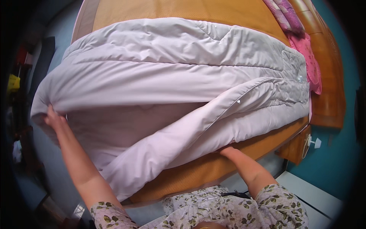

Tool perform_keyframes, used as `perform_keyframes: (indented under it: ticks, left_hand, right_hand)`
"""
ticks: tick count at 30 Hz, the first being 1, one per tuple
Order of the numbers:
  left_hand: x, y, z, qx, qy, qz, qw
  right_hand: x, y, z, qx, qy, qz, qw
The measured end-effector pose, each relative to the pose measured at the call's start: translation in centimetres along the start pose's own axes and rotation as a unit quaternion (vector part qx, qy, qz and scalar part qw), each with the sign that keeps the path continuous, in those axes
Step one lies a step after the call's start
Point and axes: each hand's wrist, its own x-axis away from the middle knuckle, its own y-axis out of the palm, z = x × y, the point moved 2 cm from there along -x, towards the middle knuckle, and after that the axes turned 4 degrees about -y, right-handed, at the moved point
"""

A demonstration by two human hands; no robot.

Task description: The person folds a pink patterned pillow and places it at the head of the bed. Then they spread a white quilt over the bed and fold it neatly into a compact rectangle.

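Observation:
A large pale lilac-grey quilt point(160, 82) lies across a bed, its near part folded over in long creases. At the far left, my left hand point(56, 117) is closed on the quilt's edge and holds it raised, so a deep hollow opens between the lifted layer and the near fold. My right hand point(228, 150) is at the quilt's near edge, right of the middle, low against the mat. Its fingers are hidden beneath the fabric, so their grip does not show.
A tan woven mat point(183, 185) covers the bed. At the right stand a brown padded headboard point(324, 65), a pink pillow point(305, 53) and a rolled purple-patterned cloth point(286, 15). A wooden nightstand point(295, 147) with a white corded object point(315, 143) is near the teal wall.

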Motion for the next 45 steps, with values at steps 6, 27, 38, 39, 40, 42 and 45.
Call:
perform_keyframes:
  ticks: [6,27,38,39,40,42,45]
  left_hand:
    - [0.8,-9.1,-13.0,-0.259,-0.132,0.132,0.948]
    - [27.3,-39.7,-3.5,-0.146,-0.308,0.274,0.899]
    - [25.8,-33.5,-1.0,0.079,-0.296,0.221,0.926]
    - [24.5,-34.6,-0.3,0.067,-0.285,0.215,0.932]
    - [23.5,-33.6,1.7,0.030,-0.257,0.206,0.944]
    - [20.2,-33.7,5.6,-0.094,-0.136,0.182,0.969]
    - [15.2,-25.3,12.2,-0.145,0.036,0.155,0.977]
  right_hand:
    - [0.1,0.4,-0.3,-0.004,0.007,-0.009,1.000]
    - [-0.3,-0.3,-0.3,0.012,0.000,-0.007,1.000]
    - [-0.6,-0.6,-0.3,0.028,-0.013,-0.013,0.999]
    - [-0.7,-0.9,-0.3,0.029,-0.013,-0.011,0.999]
    - [-0.7,-1.0,-0.3,0.028,-0.010,-0.010,1.000]
    - [-0.8,-1.4,-0.3,0.026,-0.007,-0.005,1.000]
    - [-0.3,-1.6,0.1,0.019,0.009,-0.001,1.000]
